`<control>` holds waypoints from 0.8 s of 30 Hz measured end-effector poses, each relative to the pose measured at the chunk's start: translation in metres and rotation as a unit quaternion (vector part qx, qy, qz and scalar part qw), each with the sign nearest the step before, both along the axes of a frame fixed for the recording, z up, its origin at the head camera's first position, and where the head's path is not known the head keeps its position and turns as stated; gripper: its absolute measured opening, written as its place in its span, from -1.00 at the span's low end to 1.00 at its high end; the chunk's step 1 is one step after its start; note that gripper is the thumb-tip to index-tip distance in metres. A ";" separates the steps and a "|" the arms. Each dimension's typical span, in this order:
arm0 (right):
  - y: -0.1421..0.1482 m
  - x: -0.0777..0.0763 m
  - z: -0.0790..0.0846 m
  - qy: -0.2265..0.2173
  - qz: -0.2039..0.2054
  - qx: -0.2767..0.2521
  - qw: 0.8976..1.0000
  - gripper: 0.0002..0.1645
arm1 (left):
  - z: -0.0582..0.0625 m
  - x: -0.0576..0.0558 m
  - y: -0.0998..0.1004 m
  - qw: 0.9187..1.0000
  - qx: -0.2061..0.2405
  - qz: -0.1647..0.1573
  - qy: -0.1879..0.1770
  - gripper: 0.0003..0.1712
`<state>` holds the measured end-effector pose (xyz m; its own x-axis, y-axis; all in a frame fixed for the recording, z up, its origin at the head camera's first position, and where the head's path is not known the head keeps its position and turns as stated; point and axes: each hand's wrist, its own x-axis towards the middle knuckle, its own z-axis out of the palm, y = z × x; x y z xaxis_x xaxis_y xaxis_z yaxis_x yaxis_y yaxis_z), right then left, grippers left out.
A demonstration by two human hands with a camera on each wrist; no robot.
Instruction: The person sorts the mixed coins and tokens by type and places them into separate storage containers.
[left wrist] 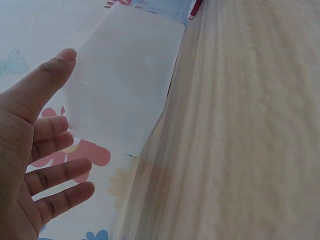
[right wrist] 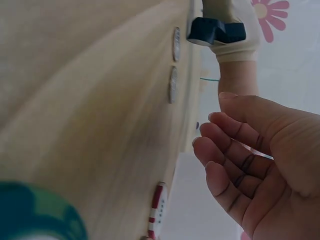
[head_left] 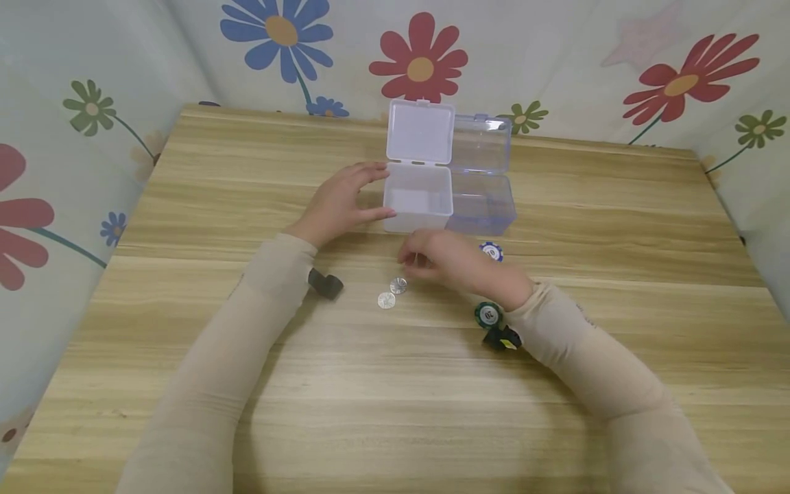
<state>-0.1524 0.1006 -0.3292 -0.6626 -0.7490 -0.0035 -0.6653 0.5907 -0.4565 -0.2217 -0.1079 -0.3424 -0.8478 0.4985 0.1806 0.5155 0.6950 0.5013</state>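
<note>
My left hand (head_left: 342, 202) is at the left side of a white open-lidded box (head_left: 420, 221), its thumb and fingertips at the rim. In the left wrist view its fingers are spread beside the box wall (left wrist: 125, 75). Just in front of the box hovers my right hand (head_left: 459, 261), fingers loosely bent; the right wrist view shows nothing in it. Two silver coins (head_left: 386, 300) lie on the table to the left of it. A blue-and-white poker chip (head_left: 492, 252) lies beyond the right hand, and a green chip (head_left: 488, 315) near the wrist. A red-and-white chip (right wrist: 158, 210) shows in the right wrist view.
A clear bluish box (head_left: 484, 206) with its lid raised stands against the white box's right side. Both are near the back of the wooden table (head_left: 395, 412). Behind the table hangs a flower-patterned backdrop (head_left: 524, 55).
</note>
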 end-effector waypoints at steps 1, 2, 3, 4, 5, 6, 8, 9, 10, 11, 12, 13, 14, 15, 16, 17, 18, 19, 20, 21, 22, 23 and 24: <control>-0.001 0.001 -0.002 -0.004 0.001 0.002 1.000 -0.80 | 0.000 0.000 0.000 1.000 0.000 0.000 0.000 -0.18; -0.001 0.002 -0.003 -0.006 0.001 0.004 1.000 -0.79 | 0.000 0.000 0.000 1.000 0.000 0.000 -0.001 -0.18; -0.002 0.003 -0.004 -0.006 0.001 0.007 1.000 -0.78 | 0.000 0.000 0.000 1.000 0.000 0.000 0.000 -0.18; -0.002 0.003 -0.005 -0.005 0.002 0.010 1.000 -0.77 | 0.000 0.000 0.000 1.000 0.000 0.000 -0.001 -0.18; -0.003 0.004 -0.006 -0.001 0.003 0.013 1.000 -0.77 | 0.000 0.000 0.000 1.000 -0.001 0.000 0.001 -0.18; -0.003 0.004 -0.007 0.002 0.004 0.015 1.000 -0.76 | -0.001 0.000 -0.001 1.000 -0.001 0.000 0.001 -0.18; -0.003 0.005 -0.008 0.009 0.007 0.021 1.000 -0.77 | -0.001 0.000 -0.001 1.000 -0.001 0.000 0.001 -0.18; -0.004 0.005 -0.008 0.012 0.008 0.022 1.000 -0.78 | -0.001 0.000 -0.001 1.000 -0.001 0.000 0.001 -0.18; -0.004 0.005 -0.009 0.016 0.012 0.023 1.000 -0.78 | -0.001 -0.001 -0.001 1.000 -0.002 0.000 0.002 -0.18; -0.003 0.005 -0.009 0.019 0.014 0.026 0.999 -0.79 | -0.001 -0.001 0.000 1.000 -0.001 0.000 0.002 -0.18; -0.003 0.006 -0.010 0.022 0.018 0.026 0.999 -0.79 | 0.000 0.000 0.000 1.000 -0.003 0.001 0.001 -0.18; -0.003 0.006 -0.010 0.026 0.021 0.028 0.999 -0.80 | 0.000 0.000 0.000 1.000 -0.004 0.002 0.001 -0.17; -0.003 0.006 -0.011 0.030 0.024 0.028 0.999 -0.80 | 0.001 0.000 0.000 1.000 -0.005 0.002 0.000 -0.17; -0.003 0.006 -0.011 0.035 0.027 0.029 0.999 -0.80 | 0.001 0.000 -0.001 1.000 -0.007 0.003 -0.001 -0.17; -0.004 0.006 -0.011 0.039 0.030 0.031 0.998 -0.80 | 0.002 0.001 -0.001 1.000 -0.009 0.003 -0.001 -0.17; -0.004 0.006 -0.011 0.040 0.032 0.032 0.998 -0.80 | 0.002 0.001 -0.001 1.000 -0.010 0.004 -0.003 -0.17; -0.004 0.007 -0.012 0.043 0.034 0.032 0.998 -0.80 | 0.003 0.001 -0.001 1.000 -0.009 0.004 -0.005 -0.17; -0.005 0.007 -0.012 0.043 0.034 0.032 0.998 -0.80 | 0.003 0.001 -0.001 1.000 -0.010 0.004 -0.004 -0.17; -0.005 0.007 -0.012 0.043 0.034 0.032 0.998 -0.80 | 0.002 0.001 -0.001 1.000 -0.009 0.004 -0.004 -0.17; -0.005 0.008 -0.012 0.043 0.035 0.034 0.998 -0.80 | 0.003 0.001 -0.001 1.000 -0.010 0.004 -0.004 -0.17; -0.005 0.008 -0.013 0.044 0.036 0.036 0.998 -0.80 | 0.002 0.001 -0.001 1.000 -0.009 0.003 -0.005 -0.17; -0.006 0.008 -0.013 0.043 0.037 0.038 0.998 -0.80 | 0.002 0.001 0.000 1.000 -0.008 0.003 -0.005 -0.17; -0.006 0.008 -0.014 0.043 0.037 0.040 0.998 -0.80 | 0.002 0.001 0.000 1.000 -0.007 0.002 -0.006 -0.17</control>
<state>-0.1439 0.0946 -0.3429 -0.6061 -0.7953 -0.0109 -0.7432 0.5711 -0.3485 -0.2206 -0.1082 -0.3404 -0.8519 0.4973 0.1639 0.5066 0.7037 0.4982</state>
